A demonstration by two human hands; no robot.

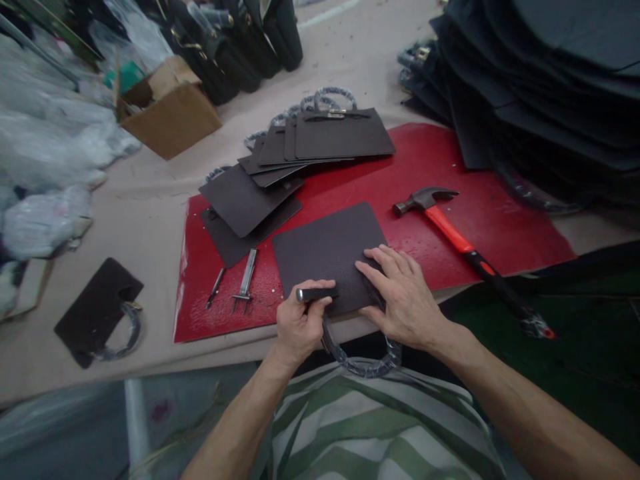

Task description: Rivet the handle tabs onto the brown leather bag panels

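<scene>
Under the spread right hand (403,297), partly under the left hand (300,323) gripping a bar (316,293), lies a panel (327,243).

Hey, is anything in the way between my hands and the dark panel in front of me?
Nothing visible blocks your right hand; it lies on the dark panel. Your left hand holds a dark, shiny-ended piece at the panel's near edge.

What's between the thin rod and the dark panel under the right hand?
The pronged metal tool, lying on the red mat between the thin rod and the dark panel; the head view shows it.
</scene>
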